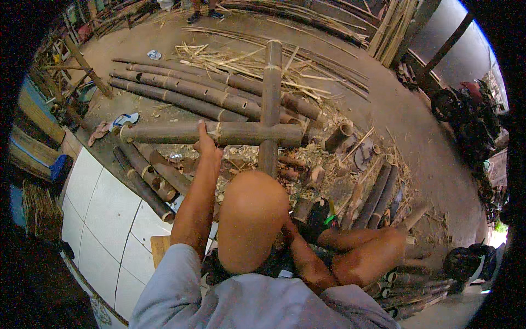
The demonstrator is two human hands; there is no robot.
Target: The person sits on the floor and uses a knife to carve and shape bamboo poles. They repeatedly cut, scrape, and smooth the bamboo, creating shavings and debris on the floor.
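My left hand [208, 143] is closed around a thick brown bamboo pole [175, 133] that lies crosswise in front of me. An upright-pointing bamboo pole [271, 90] meets it near its right end, forming a cross. The crosswise pole covers the other where they meet, so whether one passes through the other cannot be made out. The lower end of the second pole goes out of sight behind my raised knee [252, 216]. My right hand [287, 226] is low beside that knee, its fingers hidden, so what it holds does not show.
Several long bamboo poles with cut holes [203, 92] lie beyond, near split bamboo strips [241, 57]. Shorter poles [143, 170] rest at left beside white tiles [104, 219]. Wood chips, bamboo pieces [378, 194] and a flip-flop [125, 119] are around. Another person's feet [205, 15] show far off.
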